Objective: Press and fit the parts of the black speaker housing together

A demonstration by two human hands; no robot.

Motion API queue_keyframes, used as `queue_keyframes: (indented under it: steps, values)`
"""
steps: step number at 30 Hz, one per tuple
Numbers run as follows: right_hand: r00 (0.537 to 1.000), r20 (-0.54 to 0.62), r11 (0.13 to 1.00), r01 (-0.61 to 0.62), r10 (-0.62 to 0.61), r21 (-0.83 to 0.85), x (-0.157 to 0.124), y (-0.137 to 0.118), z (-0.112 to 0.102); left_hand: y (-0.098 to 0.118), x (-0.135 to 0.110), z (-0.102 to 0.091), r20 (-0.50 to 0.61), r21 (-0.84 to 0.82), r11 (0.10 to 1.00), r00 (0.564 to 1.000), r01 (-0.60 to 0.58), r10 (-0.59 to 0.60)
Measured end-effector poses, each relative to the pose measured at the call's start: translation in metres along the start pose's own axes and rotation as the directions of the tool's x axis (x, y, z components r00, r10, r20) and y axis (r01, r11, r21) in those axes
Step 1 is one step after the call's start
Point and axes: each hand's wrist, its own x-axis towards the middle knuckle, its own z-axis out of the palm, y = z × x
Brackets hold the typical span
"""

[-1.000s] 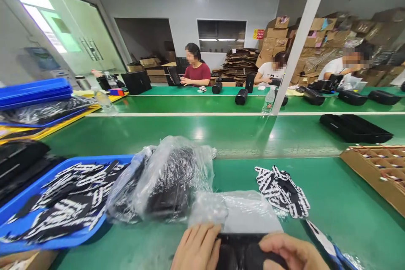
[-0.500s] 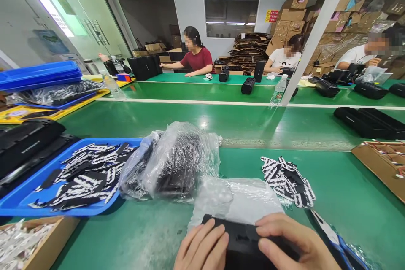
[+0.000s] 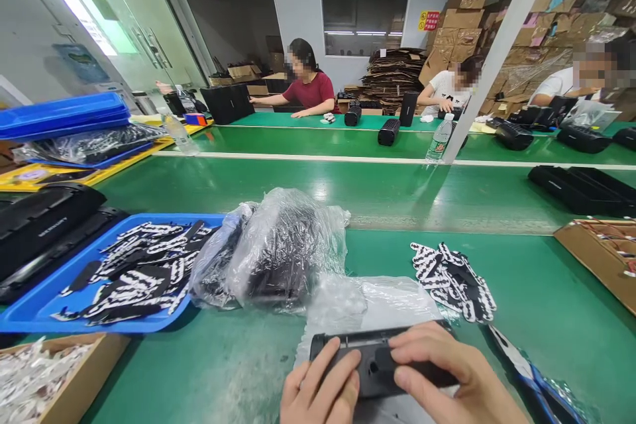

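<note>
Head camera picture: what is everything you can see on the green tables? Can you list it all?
black plastic part: one, black, bottom middle, held in both hands
plastic bags: a clear heap over dark pieces, middle, one flat bag under the part
blue tray: one, blue, left, filled with black-and-white strips
loose strips: a small pile, black and white, right of the bags
cardboard boxes: two, brown, right edge and bottom left corner
long black casings: several, black, far right and far left
water bottles: two, clear, far belt
people: three, seated at the far table
left hand: one, bottom, gripping the part
right hand: one, bottom, gripping the part
</note>
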Motion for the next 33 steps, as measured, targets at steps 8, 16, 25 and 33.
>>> queue_keyframes:
  steps: [8, 16, 25, 33]
  values:
    - [0.992, 0.11, 0.995, -0.051, 0.06, -0.082, 0.007, 0.013, 0.008, -0.006, -0.003, 0.004, 0.028, -0.097, 0.993, 0.998, 0.064, -0.062]
    - [0.983, 0.16, 0.992, -0.071, 0.087, -0.101, 0.006, 0.017, 0.01, -0.006, -0.003, 0.004, 0.038, -0.124, 0.989, 0.996, 0.085, -0.081]
    - [0.984, 0.148, 0.991, -0.089, 0.103, -0.102, 0.001, 0.03, 0.016, -0.006, -0.003, 0.001, 0.072, -0.12, 0.988, 0.993, 0.098, -0.09]
    - [0.973, 0.193, 0.973, -0.088, 0.13, -0.211, 0.007, 0.013, 0.011, -0.009, -0.007, 0.011, -0.038, -0.131, 0.989, 0.996, 0.069, -0.075]
